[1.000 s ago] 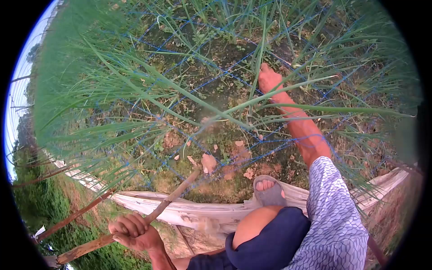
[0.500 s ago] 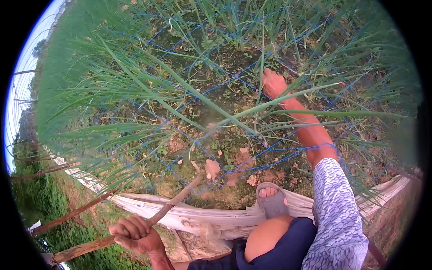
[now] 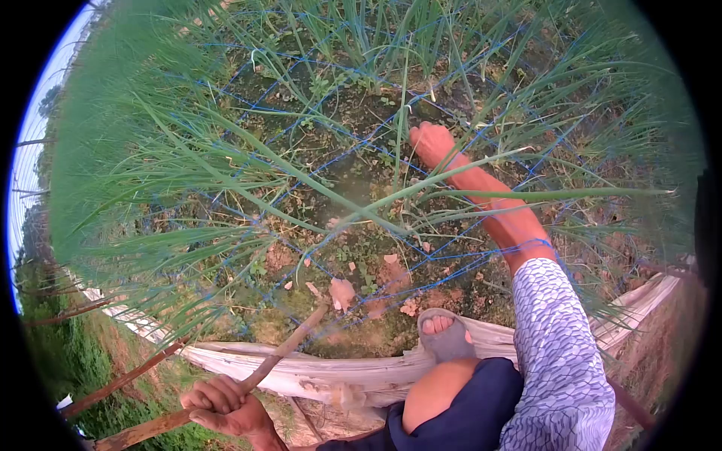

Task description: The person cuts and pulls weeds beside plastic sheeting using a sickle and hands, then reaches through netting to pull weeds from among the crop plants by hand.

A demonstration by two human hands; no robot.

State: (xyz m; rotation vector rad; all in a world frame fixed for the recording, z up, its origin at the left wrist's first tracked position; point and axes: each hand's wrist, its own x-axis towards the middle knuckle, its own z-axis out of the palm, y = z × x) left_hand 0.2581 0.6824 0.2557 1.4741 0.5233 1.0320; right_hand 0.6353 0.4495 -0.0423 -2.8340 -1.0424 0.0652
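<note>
My left hand (image 3: 229, 406) is closed around a rough wooden stick (image 3: 289, 342) that slants up from the lower left toward the soil. My right hand (image 3: 435, 143) reaches down through the blue string net (image 3: 429, 255) to the dark soil, its fingers curled shut. What those fingers hold, if anything, is hidden. Just left of that hand stands an upright green onion leaf (image 3: 402, 113). Long green onion leaves (image 3: 301, 177) cross in front of my right forearm, and small weeds (image 3: 368, 282) grow low in the bed.
A pale sheet (image 3: 376, 372) lines the near edge of the bed. My sandalled foot (image 3: 445, 334) rests at that edge by clods of soil (image 3: 341, 294). More wooden poles (image 3: 124, 379) stick out at the left. Dense onion plants (image 3: 361, 45) fill the far side.
The whole view has shifted, so the bed and plants sit farther left. My right hand stays low at the soil with fingers curled. My left hand keeps its grip on the stick.
</note>
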